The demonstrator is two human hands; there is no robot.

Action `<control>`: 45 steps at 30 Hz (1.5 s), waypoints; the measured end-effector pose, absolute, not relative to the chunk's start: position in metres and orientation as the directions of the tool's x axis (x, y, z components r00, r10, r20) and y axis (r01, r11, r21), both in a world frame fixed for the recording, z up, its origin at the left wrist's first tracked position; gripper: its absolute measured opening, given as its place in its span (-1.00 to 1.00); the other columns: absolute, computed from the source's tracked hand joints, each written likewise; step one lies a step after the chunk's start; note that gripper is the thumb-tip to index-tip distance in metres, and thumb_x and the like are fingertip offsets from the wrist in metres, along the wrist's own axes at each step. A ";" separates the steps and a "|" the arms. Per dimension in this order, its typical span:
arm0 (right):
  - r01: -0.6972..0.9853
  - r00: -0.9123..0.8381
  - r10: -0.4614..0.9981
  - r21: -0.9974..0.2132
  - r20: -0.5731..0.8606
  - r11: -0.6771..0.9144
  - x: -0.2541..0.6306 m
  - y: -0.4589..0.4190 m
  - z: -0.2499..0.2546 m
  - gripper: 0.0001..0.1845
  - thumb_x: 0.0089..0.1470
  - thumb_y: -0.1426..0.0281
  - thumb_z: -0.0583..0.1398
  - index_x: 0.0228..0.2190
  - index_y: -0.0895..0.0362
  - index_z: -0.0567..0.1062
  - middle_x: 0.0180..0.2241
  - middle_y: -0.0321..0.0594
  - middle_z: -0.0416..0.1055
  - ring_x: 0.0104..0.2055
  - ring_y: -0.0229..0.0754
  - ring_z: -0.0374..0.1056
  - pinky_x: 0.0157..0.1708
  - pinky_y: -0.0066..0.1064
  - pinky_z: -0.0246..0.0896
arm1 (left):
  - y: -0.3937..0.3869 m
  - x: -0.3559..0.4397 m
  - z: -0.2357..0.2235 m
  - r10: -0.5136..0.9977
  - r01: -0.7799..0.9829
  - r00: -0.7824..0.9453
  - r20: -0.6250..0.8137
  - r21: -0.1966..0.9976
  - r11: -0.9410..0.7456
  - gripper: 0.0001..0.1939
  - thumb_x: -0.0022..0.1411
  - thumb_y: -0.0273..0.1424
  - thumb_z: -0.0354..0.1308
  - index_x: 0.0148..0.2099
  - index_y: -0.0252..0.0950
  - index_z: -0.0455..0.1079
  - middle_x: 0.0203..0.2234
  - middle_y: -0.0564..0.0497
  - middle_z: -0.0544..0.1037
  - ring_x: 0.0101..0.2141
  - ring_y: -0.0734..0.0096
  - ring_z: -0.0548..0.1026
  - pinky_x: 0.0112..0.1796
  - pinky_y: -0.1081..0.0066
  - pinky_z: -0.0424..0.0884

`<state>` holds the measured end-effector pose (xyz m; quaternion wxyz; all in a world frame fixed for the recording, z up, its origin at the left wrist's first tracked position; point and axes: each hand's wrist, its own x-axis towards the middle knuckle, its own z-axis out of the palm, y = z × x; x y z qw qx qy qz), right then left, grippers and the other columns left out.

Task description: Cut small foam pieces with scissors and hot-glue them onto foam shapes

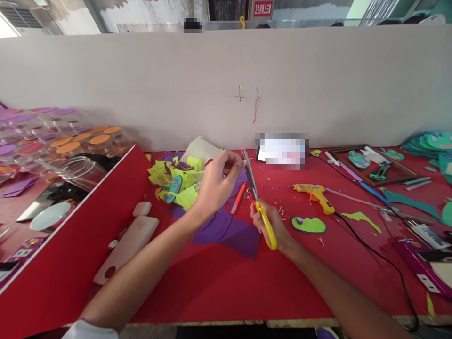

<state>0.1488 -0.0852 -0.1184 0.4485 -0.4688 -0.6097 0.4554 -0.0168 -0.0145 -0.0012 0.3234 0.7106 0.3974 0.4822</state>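
My right hand (266, 221) grips yellow-handled scissors (264, 219), with the blades pointing up and slightly apart. Close to the blades, the thumb and fingers of my left hand (221, 181) are pinched together. Something small and pale shows at those fingertips, too small to name. Below my hands lie purple sheets (229, 230) and an orange-red pen (238, 197). Yellow-green scraps (183, 193) are heaped behind my left wrist. To the right of the scissors lies a green rounded cutout (309, 224) with a purple edge.
A yellow glue gun (316, 195) lies on the right, its black cable (377, 254) running to the front edge. A lit screen (282, 150) leans at the back wall. A red divider (74, 226) and a pale phone (129, 247) are on the left. A wooden frame (395, 176) holds small pieces.
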 end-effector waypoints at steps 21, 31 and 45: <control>0.183 -0.167 0.978 -0.971 0.121 0.152 0.150 -0.086 -0.115 -0.45 0.16 -0.18 0.11 -0.43 0.03 0.20 -0.61 -0.47 0.08 -0.61 -0.33 -0.01 -0.62 -0.44 -0.08 | -0.018 -0.015 0.000 0.879 0.244 0.206 0.430 0.847 -0.472 -0.84 0.36 -0.39 0.12 -0.32 -0.27 0.30 -0.47 0.08 0.37 -0.44 0.49 0.30 -0.39 0.43 0.24; 0.193 -0.174 0.979 -0.972 0.104 0.138 0.152 -0.084 -0.122 -0.53 0.19 -0.08 0.11 -0.44 0.03 0.20 -0.62 -0.47 0.06 -0.62 -0.33 -0.02 -0.63 -0.44 -0.08 | -0.016 -0.016 0.001 0.880 0.257 0.175 0.442 0.842 -0.474 -0.86 0.36 -0.40 0.09 -0.31 -0.26 0.31 -0.47 0.07 0.36 -0.43 0.48 0.33 -0.37 0.40 0.27; 0.195 -0.161 0.978 -0.968 0.131 0.161 0.151 -0.081 -0.130 -0.44 0.17 -0.20 0.08 -0.42 0.04 0.24 -0.57 -0.42 0.12 -0.60 -0.31 0.02 -0.62 -0.44 -0.03 | -0.014 -0.019 0.003 0.883 0.235 0.156 0.443 0.851 -0.469 -0.86 0.38 -0.40 0.08 -0.30 -0.25 0.30 -0.48 0.07 0.36 -0.45 0.48 0.32 -0.42 0.40 0.24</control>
